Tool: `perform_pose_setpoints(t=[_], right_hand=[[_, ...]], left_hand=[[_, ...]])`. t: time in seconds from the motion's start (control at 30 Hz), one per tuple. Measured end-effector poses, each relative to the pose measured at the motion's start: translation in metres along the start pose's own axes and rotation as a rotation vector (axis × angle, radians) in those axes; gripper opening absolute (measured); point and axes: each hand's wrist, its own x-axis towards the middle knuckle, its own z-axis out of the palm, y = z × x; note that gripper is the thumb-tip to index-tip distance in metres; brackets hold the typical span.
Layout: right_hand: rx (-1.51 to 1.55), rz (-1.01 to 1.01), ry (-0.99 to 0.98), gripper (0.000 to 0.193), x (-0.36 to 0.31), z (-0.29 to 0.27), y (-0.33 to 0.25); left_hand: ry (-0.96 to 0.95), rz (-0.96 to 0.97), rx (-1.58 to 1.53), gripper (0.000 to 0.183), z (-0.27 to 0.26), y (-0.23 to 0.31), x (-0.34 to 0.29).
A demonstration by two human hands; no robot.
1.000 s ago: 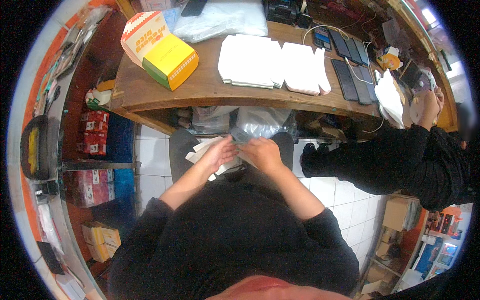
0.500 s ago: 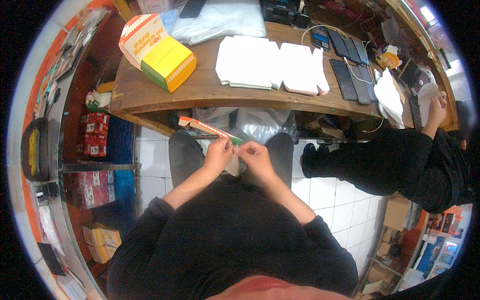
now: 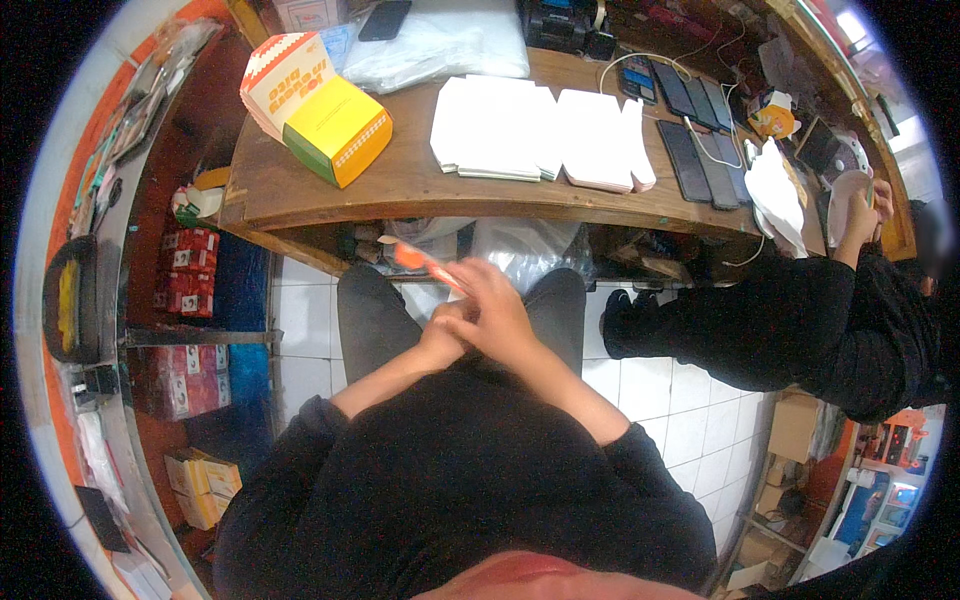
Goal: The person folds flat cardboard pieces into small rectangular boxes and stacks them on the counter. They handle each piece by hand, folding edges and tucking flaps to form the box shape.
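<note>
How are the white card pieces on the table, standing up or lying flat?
Lying flat: the white card pieces are piled in low stacks on the wooden table, with layered edges showing at the front.

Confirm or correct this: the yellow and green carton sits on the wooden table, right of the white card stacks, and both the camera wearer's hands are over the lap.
Wrong side: the head view shows the yellow and green carton left of the white card stacks on the wooden table. The left hand and right hand are indeed over the lap.
</note>
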Motion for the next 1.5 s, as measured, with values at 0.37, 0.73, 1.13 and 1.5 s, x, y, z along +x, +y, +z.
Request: perform_pose_setpoints(t=[0.37, 0.73, 1.13, 1.5], right_hand=[[-0.222, -0.041, -0.169, 0.012, 0.021, -0.037, 0.031], [0.267, 0.239, 0.082, 0.013, 0.014, -0.017, 0.011], [0.589, 0.372, 0.172, 0.013, 0.004, 0.012, 0.015], [0.364, 0.369, 0.203, 0.037, 0.003, 0.012, 0.048]], left_hand=[[-0.090, -0.510, -1.012, 0.032, -0.081, 0.026, 0.016], [0.355, -0.150, -0.314, 0.019, -0.052, 0.044, 0.024], [0.518, 0.158, 0.133, 0.026, -0.036, 0.051, 0.019], [0.574, -0.231, -1.049, 0.027, -0.038, 0.026, 0.013]])
